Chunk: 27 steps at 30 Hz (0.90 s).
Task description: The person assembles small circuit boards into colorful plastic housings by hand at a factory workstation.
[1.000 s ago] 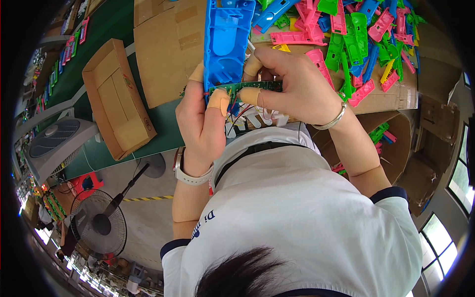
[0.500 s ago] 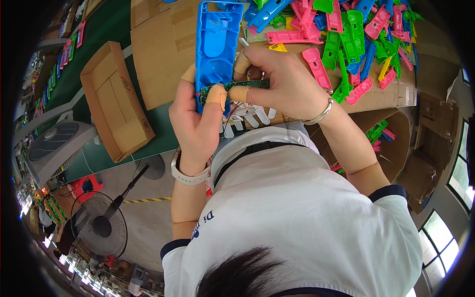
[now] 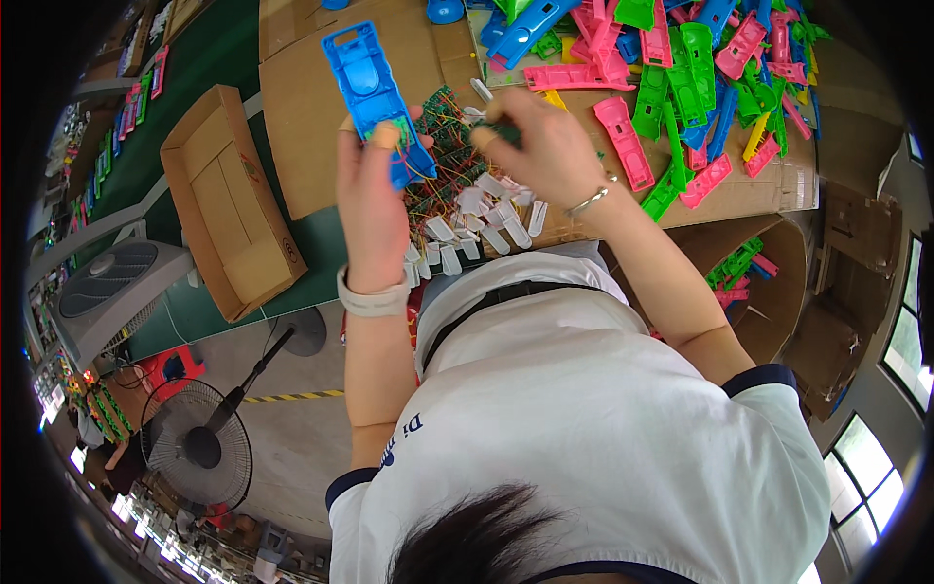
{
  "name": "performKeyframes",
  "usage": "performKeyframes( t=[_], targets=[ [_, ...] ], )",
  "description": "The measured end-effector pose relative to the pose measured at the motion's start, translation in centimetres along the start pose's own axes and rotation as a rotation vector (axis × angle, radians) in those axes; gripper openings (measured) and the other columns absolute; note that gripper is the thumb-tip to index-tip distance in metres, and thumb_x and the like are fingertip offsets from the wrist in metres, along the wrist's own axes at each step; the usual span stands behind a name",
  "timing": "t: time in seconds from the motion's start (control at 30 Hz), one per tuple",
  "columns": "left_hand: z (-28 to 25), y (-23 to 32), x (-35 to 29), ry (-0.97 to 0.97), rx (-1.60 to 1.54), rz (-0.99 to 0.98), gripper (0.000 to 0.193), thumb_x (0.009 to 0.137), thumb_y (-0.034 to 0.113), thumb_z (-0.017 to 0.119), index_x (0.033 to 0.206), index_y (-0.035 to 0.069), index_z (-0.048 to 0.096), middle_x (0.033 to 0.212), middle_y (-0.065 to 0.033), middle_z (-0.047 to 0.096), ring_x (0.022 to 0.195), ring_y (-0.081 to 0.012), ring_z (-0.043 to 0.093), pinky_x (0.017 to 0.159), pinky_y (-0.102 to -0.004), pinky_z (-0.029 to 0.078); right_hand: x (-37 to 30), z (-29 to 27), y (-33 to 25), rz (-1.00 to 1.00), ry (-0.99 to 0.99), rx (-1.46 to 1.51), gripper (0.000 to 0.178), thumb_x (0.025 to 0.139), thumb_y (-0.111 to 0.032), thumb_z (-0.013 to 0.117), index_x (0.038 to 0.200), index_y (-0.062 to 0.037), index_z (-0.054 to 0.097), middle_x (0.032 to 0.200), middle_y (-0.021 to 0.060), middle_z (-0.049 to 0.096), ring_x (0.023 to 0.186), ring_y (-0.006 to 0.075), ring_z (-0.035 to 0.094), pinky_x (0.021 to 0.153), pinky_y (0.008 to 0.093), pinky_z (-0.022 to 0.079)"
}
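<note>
Where our left hand (image 3: pixel 375 219) closes: firmly on the lower end of the blue shell (image 3: pixel 362 78), which we see tilted, hollow side up, above the bench (image 3: pixel 326 263).
Shell's lower end: a small green board (image 3: pixel 402 127) sits inside, partly hidden by our covered thumb.
Right hand (image 3: pixel 556 156): fingers bent beside the heap (something dark green shows there, but we cannot tell whether they pinch it).
Between our hands: heaped circuit boards (image 3: pixel 443 117) with thin wires crowd the space, white tabs (image 3: pixel 493 216) lying toward our waist.
Right side: a pile of coloured shells (image 3: pixel 696 78), the nearest pink shell (image 3: pixel 623 143) near our wrist.
Left side: flattened cardboard (image 3: pixel 306 97), then a shallow box (image 3: pixel 232 209).
Floor: a standing fan (image 3: pixel 200 448).
</note>
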State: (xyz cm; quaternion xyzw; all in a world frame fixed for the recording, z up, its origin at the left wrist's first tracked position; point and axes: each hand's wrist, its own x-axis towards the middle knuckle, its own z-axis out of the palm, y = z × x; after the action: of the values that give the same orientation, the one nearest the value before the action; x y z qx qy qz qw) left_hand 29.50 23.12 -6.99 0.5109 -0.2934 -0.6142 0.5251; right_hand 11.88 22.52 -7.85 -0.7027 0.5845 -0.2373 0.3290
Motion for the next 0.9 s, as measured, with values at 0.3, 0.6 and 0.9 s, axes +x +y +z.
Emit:
performKeyframes(
  t=[0.3,0.6,0.9],
  targets=[
    [0.5,1.8,0.1,-0.189,-0.613,-0.166,0.037,0.091,0.020,0.039,0.121,-0.001,0.042,0.117,-0.0167,0.051,0.102,-0.0271,0.053,0.088,-0.0396,0.042,-0.5,2.1,2.1,-0.251,0.065,0.488,0.050,0.081,-0.028,0.061,0.122,-0.0028,0.047,0.111,0.0142,0.056,0.098,0.0251,0.054,0.081,0.0341,0.045],
    [-0.3,-0.3,3.0,0.069,-0.088,0.198,0.036,0.089,0.016,0.045,0.122,0.002,0.041,0.112,-0.0101,0.051,0.103,-0.0207,0.051,0.090,-0.0338,0.041,-3.8,-0.5,-5.3,-0.036,-0.150,0.427,0.033,0.083,-0.011,0.057,0.116,-0.0078,0.052,0.085,0.0050,0.064,0.073,0.0116,0.061,0.063,0.0259,0.048],
    [-1.1,-1.3,0.6,-0.253,-0.057,-0.005,0.035,0.088,0.013,0.045,0.120,0.000,0.043,0.110,-0.0106,0.055,0.095,-0.0194,0.057,0.085,-0.0323,0.045,1.9,-6.0,-4.0,-0.103,-0.085,1.027,0.035,0.086,-0.016,0.056,0.119,-0.0044,0.052,0.101,0.0034,0.059,0.095,0.0128,0.058,0.077,0.0264,0.048]
  ],
)
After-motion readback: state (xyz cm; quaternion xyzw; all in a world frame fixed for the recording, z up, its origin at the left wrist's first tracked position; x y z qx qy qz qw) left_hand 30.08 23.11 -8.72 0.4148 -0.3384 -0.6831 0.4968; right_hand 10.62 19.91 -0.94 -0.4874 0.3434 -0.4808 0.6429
